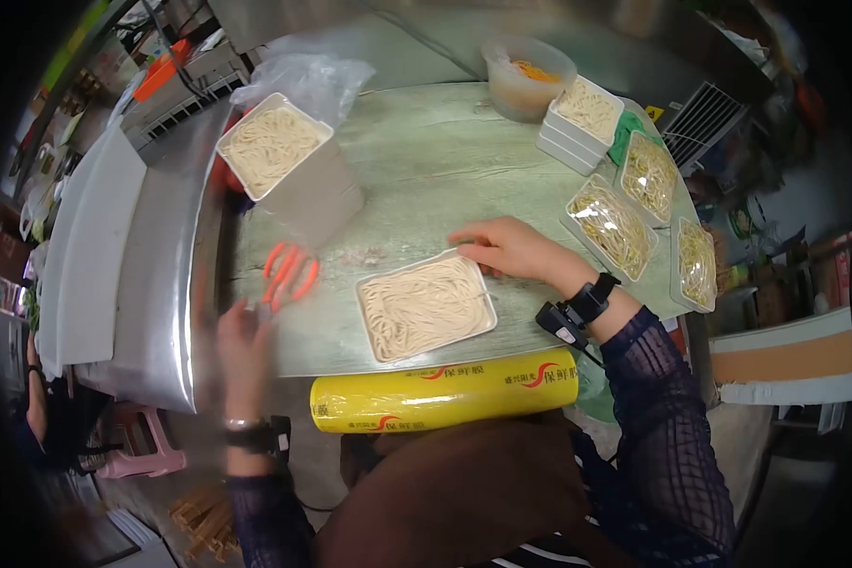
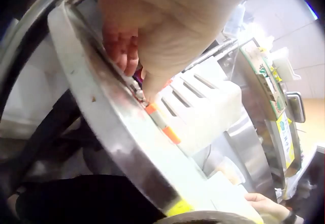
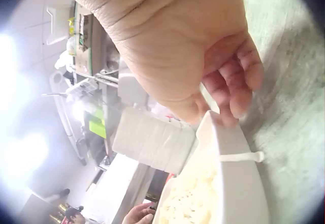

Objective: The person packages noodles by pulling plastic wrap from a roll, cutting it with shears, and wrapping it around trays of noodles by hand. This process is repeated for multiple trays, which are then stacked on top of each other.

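Note:
A white tray of noodles [image 1: 426, 305] lies near the front edge of the table. My right hand [image 1: 513, 248] grips its far right corner, with fingertips [image 3: 240, 102] outside the wall in the right wrist view. One noodle strand [image 3: 242, 157] hangs over that wall. To the left, my left hand [image 1: 244, 346], blurred, pinches the blade end of orange-handled scissors [image 1: 291, 276], whose handles point away from me. In the left wrist view the thumb of the left hand [image 2: 167, 36] meets the metal beside the orange handles; the blades are mostly hidden.
A tall stack of white trays [image 1: 314, 201], noodles on top, stands behind the scissors. A yellow film roll [image 1: 445, 390] lies along the front edge. At right are wrapped sprout trays [image 1: 613, 230], a smaller noodle stack [image 1: 570, 142] and a clear tub [image 1: 516, 95].

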{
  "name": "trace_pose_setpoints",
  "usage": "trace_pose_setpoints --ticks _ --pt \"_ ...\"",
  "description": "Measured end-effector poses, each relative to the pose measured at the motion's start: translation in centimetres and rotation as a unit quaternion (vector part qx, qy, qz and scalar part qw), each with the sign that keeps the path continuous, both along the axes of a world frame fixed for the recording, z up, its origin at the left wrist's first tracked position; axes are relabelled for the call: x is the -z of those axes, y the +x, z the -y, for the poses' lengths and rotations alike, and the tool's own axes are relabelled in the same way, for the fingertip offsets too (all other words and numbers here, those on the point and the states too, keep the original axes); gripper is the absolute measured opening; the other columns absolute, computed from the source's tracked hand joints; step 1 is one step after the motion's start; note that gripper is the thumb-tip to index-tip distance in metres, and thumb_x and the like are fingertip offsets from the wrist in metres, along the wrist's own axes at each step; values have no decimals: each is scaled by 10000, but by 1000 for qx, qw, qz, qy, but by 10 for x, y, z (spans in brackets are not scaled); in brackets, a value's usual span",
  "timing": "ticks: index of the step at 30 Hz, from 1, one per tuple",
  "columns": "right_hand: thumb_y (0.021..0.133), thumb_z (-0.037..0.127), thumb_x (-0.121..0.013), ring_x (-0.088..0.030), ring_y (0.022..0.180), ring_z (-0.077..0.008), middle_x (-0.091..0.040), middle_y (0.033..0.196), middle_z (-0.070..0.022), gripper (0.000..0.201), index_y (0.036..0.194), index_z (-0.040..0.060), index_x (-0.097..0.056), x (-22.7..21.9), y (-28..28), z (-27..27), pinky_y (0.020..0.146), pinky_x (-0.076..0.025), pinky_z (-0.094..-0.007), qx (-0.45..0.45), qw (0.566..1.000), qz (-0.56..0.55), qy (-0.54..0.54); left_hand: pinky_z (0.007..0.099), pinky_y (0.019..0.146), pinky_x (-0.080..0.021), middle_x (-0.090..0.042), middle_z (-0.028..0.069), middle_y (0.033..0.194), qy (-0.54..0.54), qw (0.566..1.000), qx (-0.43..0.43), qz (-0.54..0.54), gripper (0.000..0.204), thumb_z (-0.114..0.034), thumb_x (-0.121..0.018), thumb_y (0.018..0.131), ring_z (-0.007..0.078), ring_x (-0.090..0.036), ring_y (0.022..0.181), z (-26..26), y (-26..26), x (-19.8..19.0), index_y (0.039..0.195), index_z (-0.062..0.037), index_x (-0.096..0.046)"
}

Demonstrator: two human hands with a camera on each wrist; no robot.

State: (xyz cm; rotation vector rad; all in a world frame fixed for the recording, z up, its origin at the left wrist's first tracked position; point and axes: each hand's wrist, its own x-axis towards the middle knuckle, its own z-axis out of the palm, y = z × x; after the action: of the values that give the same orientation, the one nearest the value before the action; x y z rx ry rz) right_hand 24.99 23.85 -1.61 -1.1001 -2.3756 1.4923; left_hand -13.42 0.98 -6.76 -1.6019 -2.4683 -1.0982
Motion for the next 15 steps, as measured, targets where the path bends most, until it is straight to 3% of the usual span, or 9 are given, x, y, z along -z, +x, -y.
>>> trace_pose_setpoints --ticks 2,6,10,12,15 --pt "896 204 -616 -596 683 -96 -687 820 -40 245 1061 34 -678 -5 11 6 612 -490 -254 35 992 2 119 286 743 -479 -602 70 1040 -28 999 0 -27 348 -13 -706 814 166 -567 870 4 20 -32 1151 -41 -623" --pt "841 179 -692 -598 731 -101 -688 916 -63 216 997 33 -666 -10 43 32 687 -502 -249 27 998 -48 -4 293 767 -478 -601 80 1051 -23 987 127 97 307 12 -682 812 167 -575 908 7 67 -67 1110 -33 -621" --pt "812 102 -724 -595 723 -105 -683 889 -66 201 987 28 -657 4 45 52 675 -503 -248 66 992 -75 -79 283 777 -478 -611 89 1079 -18 966 236 107 255 24 -672 812 175 -594 949 -11 123 -84 1059 -24 -635" --pt "813 86 -723 -610 731 -109 -684 865 -71 197 984 19 -652 11 42 54 674 -505 -246 70 991 -72 -84 280 779 -481 -613 90 1084 -20 961 249 120 248 18 -670 819 176 -599 947 -13 132 -83 1061 -24 -636" --pt "842 110 -706 -640 755 -142 -681 845 -93 196 1001 10 -650 -16 36 59 683 -510 -260 36 998 -35 41 278 775 -486 -617 90 1076 -30 958 241 155 238 11 -665 832 176 -604 940 -8 129 -81 1065 -24 -635"
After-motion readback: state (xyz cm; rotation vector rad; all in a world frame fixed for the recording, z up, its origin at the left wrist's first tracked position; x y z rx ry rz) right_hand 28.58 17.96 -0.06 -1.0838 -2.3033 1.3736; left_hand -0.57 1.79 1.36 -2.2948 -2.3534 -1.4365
